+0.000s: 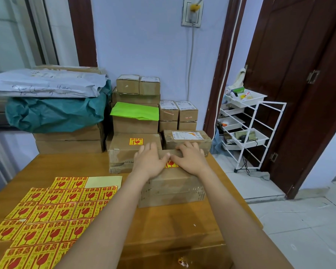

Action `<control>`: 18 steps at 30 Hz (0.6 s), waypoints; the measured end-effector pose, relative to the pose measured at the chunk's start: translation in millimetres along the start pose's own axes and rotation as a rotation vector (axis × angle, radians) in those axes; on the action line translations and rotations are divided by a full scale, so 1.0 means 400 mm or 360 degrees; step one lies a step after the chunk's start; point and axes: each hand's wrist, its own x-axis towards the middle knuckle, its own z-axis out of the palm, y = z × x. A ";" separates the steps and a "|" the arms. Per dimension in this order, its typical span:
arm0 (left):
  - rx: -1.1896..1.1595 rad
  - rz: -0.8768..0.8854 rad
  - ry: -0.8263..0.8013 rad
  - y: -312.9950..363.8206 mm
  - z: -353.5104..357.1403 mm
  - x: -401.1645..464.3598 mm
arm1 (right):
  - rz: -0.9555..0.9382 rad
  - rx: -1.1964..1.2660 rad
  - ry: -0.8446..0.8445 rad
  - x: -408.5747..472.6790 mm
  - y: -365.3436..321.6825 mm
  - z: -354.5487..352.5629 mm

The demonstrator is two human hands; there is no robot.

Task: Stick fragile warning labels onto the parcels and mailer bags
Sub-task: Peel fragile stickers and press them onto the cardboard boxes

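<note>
Lower left of frame: sheets of fragile labels [47,212] lie spread on the counter [182,226], several overlapping, one with a bare backing patch at its top right corner. A small scrap [183,262] sits near the bottom edge. Centre of frame: the parcel in hand [173,189], a flat brown box, lies on the counter with a yellow-and-red label [171,164] on its top face, mostly hidden between my hands. Left hand [150,159] and right hand [190,158] both lie flat, fingers straight and together, palms down on the box top, thumbs nearly meeting over the label. Step, as I judge it: smoothing the label down. Next move likely calls for lifting both hands, setting this box aside, and peeling a fresh label. Just beyond, a labelled box [130,150] touches the far left of mine; an unlabelled parcel with a shipping slip [186,139] sits behind my right hand. Room: open counter to the lower right, but its right edge runs close beside the box. Upper left: mailer bags [47,98] piled on cartons; stacked small boxes [149,105] against the wall.
</note>
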 end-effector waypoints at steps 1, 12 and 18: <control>0.0021 0.0014 -0.0021 0.000 -0.003 -0.001 | -0.0004 -0.0001 0.0011 -0.003 -0.002 -0.001; 0.0268 0.0006 -0.0090 0.019 0.004 -0.026 | -0.0033 -0.0041 -0.0001 -0.037 -0.023 0.000; 0.0271 -0.0010 -0.0086 0.022 0.006 -0.025 | -0.0040 -0.0058 -0.0005 -0.039 -0.021 0.000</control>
